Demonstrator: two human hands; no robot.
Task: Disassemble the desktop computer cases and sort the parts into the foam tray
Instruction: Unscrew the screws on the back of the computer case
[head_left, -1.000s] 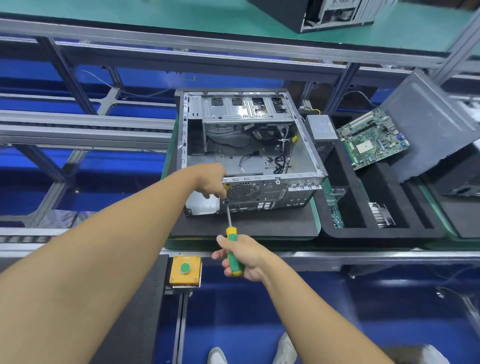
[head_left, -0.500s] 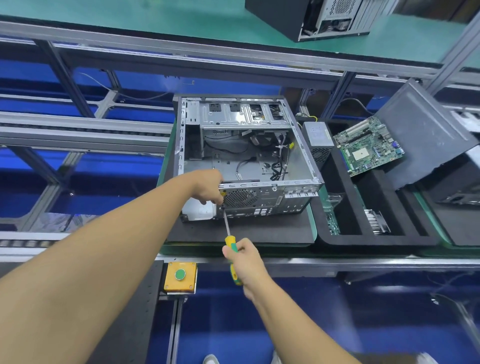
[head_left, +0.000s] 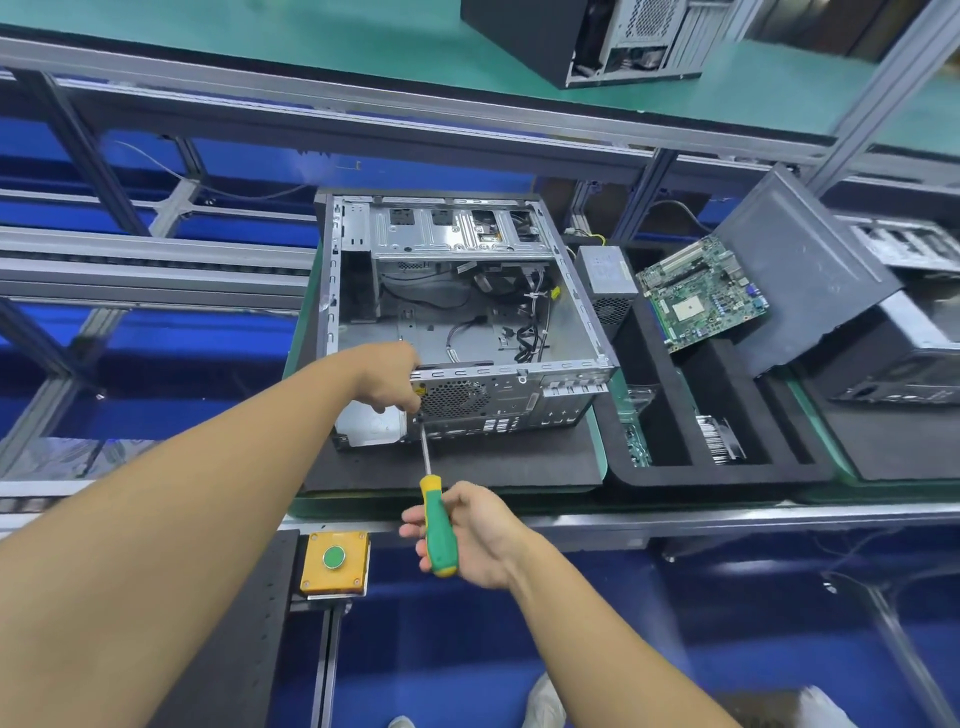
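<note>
An open grey desktop case (head_left: 467, 312) lies on a black foam mat, its rear panel facing me. My left hand (head_left: 392, 379) grips the near top rim of the case at its left rear corner, fingers curled by the fan grille. My right hand (head_left: 467, 535) holds the green and yellow handle of a screwdriver (head_left: 436, 525). Its shaft points up to the rear panel just under my left hand. The black foam tray (head_left: 675, 473) to the right holds a power supply (head_left: 605, 280), a green motherboard (head_left: 701, 291), a heatsink and a small board.
A dark side panel (head_left: 810, 270) leans at the tray's right side. Another case (head_left: 909, 332) sits at the far right, and a black case (head_left: 587, 36) stands on the upper green shelf. A yellow button box (head_left: 335, 561) is mounted below the bench edge.
My right hand has turned on the screwdriver handle and sits a little lower. My left hand keeps its hold on the case rim. The view shifted slightly.
</note>
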